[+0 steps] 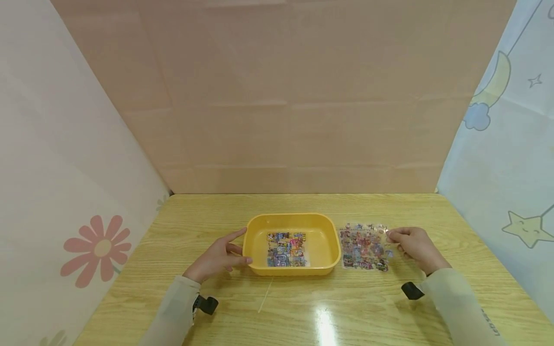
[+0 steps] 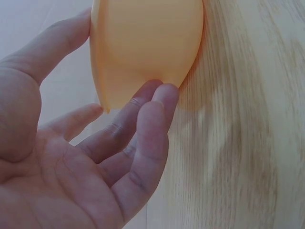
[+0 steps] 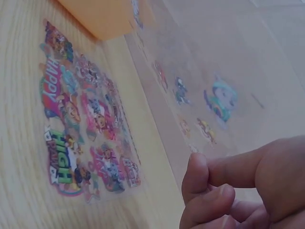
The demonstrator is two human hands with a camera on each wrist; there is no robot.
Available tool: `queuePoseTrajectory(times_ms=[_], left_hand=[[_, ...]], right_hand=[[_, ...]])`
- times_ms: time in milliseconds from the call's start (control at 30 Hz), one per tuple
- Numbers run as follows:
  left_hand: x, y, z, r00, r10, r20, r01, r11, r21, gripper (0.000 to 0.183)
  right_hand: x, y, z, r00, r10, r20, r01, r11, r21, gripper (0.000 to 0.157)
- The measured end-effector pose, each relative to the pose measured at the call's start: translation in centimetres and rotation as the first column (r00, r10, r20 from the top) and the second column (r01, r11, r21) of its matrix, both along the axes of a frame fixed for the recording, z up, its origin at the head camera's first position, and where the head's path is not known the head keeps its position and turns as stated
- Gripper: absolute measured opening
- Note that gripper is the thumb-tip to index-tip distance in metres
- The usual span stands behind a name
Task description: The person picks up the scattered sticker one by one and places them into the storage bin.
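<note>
My left hand (image 1: 218, 254) holds the left end of a yellow plastic basin (image 1: 290, 272), thumb at its rim and other fingers against the outer wall (image 2: 147, 47). Inside the basin lies a clear sheet of colourful cartoon stickers (image 1: 285, 250). To the right, my right hand (image 1: 415, 247) pinches the edge of a transparent sheet with small cartoon figures (image 3: 221, 100) between thumb and fingertips. That sheet is tilted up off the table. Below it a second sticker sheet (image 3: 95, 114), with the words HAPPY and HIGH, lies flat on the wood.
The wooden table (image 1: 207, 211) backs onto a plain beige panel (image 1: 285, 96). Printed cloth walls, one with a flower (image 1: 101, 248), the other with a star (image 1: 525, 228), stand at either side. A thin pale strip (image 1: 265, 295) lies before the basin.
</note>
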State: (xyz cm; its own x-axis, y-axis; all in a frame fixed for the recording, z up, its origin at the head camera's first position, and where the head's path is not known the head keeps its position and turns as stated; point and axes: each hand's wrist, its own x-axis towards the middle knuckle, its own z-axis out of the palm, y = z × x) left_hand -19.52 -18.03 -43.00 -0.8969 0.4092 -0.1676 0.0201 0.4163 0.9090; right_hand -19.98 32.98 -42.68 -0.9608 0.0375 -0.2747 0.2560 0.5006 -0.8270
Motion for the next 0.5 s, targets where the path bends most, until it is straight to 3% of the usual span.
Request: queuePoseTrajectory(times_ms=[500], left_hand=[[0.0, 0.1, 0.0, 1.000, 0.003, -0.014, -0.003, 1.000, -0.002, 0.091]], right_hand=[[-0.2, -0.9, 1.6, 0.999, 0.030, -0.024, -0.030, 1.000, -0.006, 0.057]])
